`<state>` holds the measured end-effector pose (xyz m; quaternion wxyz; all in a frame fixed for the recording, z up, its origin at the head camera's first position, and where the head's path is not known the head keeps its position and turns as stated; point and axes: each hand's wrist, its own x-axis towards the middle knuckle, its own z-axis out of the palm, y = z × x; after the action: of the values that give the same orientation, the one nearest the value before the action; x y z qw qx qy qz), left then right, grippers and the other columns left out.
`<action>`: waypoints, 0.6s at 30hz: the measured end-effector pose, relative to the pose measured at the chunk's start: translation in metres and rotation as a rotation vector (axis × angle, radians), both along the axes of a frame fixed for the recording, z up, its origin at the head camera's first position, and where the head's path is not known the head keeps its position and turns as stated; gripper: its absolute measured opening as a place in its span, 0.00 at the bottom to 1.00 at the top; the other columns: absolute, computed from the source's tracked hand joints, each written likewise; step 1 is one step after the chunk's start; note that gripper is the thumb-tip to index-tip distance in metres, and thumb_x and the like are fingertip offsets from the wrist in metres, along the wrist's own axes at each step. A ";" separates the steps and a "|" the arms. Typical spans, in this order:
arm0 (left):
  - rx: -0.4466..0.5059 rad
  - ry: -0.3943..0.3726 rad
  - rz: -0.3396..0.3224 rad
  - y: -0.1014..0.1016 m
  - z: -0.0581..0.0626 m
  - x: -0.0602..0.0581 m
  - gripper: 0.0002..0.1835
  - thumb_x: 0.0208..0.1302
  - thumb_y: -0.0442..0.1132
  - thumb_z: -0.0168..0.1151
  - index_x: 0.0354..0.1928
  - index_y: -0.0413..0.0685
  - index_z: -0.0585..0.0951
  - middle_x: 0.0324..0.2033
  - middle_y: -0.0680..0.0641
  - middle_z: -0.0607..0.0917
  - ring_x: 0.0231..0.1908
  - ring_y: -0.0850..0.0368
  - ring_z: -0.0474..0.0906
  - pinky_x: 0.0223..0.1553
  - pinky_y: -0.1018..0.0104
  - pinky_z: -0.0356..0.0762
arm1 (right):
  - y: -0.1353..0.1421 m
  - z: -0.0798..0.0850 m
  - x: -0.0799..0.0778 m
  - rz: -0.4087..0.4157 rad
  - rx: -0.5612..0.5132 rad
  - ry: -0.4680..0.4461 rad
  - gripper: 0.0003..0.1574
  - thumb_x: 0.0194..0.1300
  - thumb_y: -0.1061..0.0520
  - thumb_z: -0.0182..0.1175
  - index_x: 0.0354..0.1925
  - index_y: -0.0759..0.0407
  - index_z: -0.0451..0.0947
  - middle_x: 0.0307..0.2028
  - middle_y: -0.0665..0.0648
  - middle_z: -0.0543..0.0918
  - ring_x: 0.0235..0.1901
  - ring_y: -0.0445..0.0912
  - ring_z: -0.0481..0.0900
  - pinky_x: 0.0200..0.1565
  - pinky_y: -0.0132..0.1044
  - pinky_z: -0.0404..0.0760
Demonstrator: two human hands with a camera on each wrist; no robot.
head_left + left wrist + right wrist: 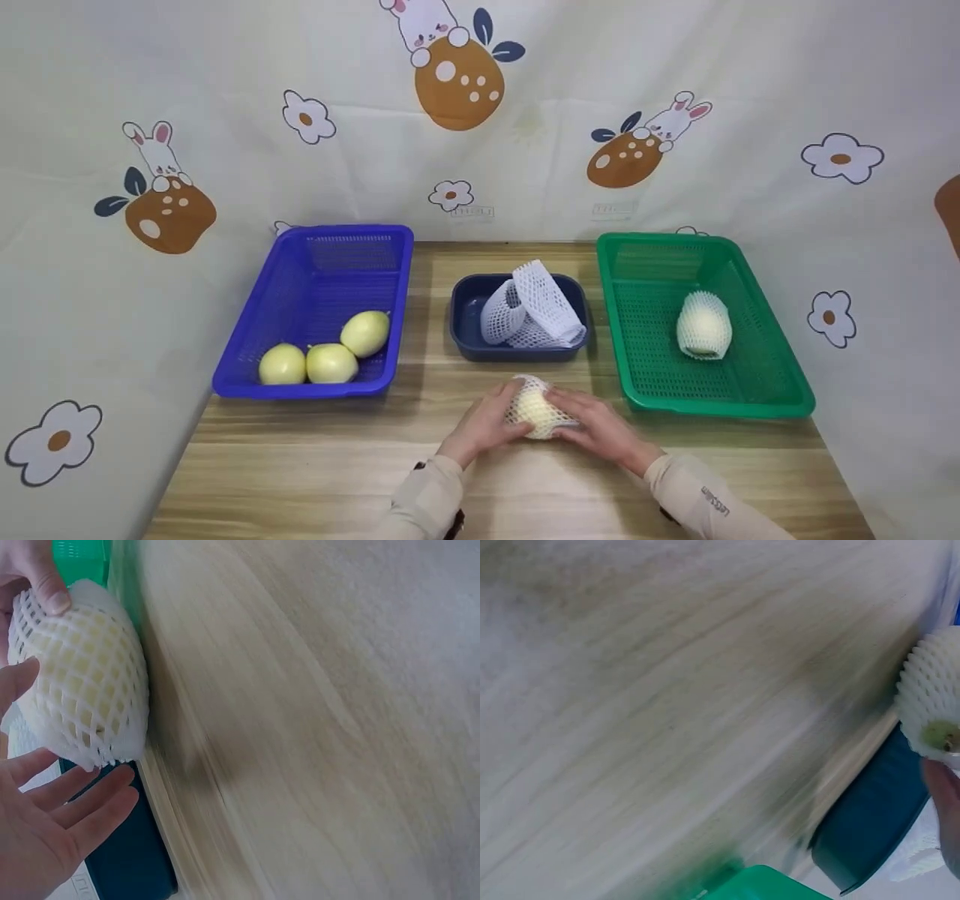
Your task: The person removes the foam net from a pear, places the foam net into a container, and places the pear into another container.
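In the head view a pale yellow pear in a white foam net sleeve is between both hands, in front of the small dark blue bin. My right hand grips its right side, with the thumb against the net near the greenish pear end. My left hand is at the other side; in the left wrist view its fingers are spread and fairly straight by the net's edge, the thumb against the net. Several loose foam net sleeves lie in the dark blue bin.
On the left, a blue basket holds three bare pears. The green basket on the right contains one netted pear. All stand on a wooden table before a printed curtain.
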<state>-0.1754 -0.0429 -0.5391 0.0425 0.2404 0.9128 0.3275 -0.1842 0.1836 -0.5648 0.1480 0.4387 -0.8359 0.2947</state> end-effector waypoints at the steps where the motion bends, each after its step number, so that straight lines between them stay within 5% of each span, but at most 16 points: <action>1: 0.009 0.007 -0.004 0.001 0.000 0.000 0.36 0.50 0.48 0.63 0.60 0.41 0.63 0.52 0.37 0.70 0.50 0.44 0.69 0.50 0.55 0.66 | 0.000 -0.001 0.000 0.007 -0.022 0.023 0.33 0.47 0.54 0.67 0.52 0.62 0.72 0.50 0.59 0.75 0.47 0.51 0.73 0.48 0.42 0.71; 4: 0.027 0.027 -0.008 0.005 -0.001 0.000 0.35 0.50 0.47 0.64 0.59 0.43 0.64 0.51 0.38 0.70 0.49 0.45 0.69 0.49 0.55 0.67 | 0.000 -0.003 0.000 -0.001 -0.036 0.038 0.33 0.46 0.54 0.68 0.52 0.61 0.72 0.50 0.58 0.75 0.48 0.51 0.72 0.49 0.43 0.70; 9: 0.028 0.037 -0.004 0.008 -0.002 0.000 0.33 0.50 0.45 0.64 0.58 0.43 0.65 0.51 0.39 0.70 0.48 0.45 0.70 0.48 0.55 0.68 | 0.000 -0.007 0.003 -0.023 0.065 -0.083 0.47 0.47 0.47 0.66 0.62 0.59 0.59 0.60 0.63 0.62 0.56 0.56 0.63 0.51 0.50 0.66; 12: 0.030 0.039 0.001 0.008 -0.003 0.001 0.34 0.49 0.45 0.65 0.58 0.43 0.65 0.51 0.38 0.70 0.47 0.44 0.71 0.47 0.55 0.69 | 0.000 -0.009 0.004 -0.028 0.089 -0.122 0.48 0.49 0.48 0.65 0.64 0.57 0.57 0.61 0.63 0.59 0.54 0.58 0.64 0.49 0.51 0.68; 18: 0.070 -0.023 0.051 0.004 -0.005 0.001 0.39 0.48 0.49 0.65 0.59 0.38 0.63 0.52 0.36 0.70 0.50 0.43 0.68 0.51 0.54 0.65 | 0.003 -0.010 0.002 -0.006 -0.016 -0.026 0.40 0.46 0.56 0.67 0.58 0.60 0.66 0.56 0.63 0.68 0.50 0.56 0.71 0.47 0.46 0.71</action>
<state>-0.1744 -0.0392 -0.5437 0.0362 0.2147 0.9060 0.3629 -0.1826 0.1868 -0.5751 0.1416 0.4310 -0.8368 0.3065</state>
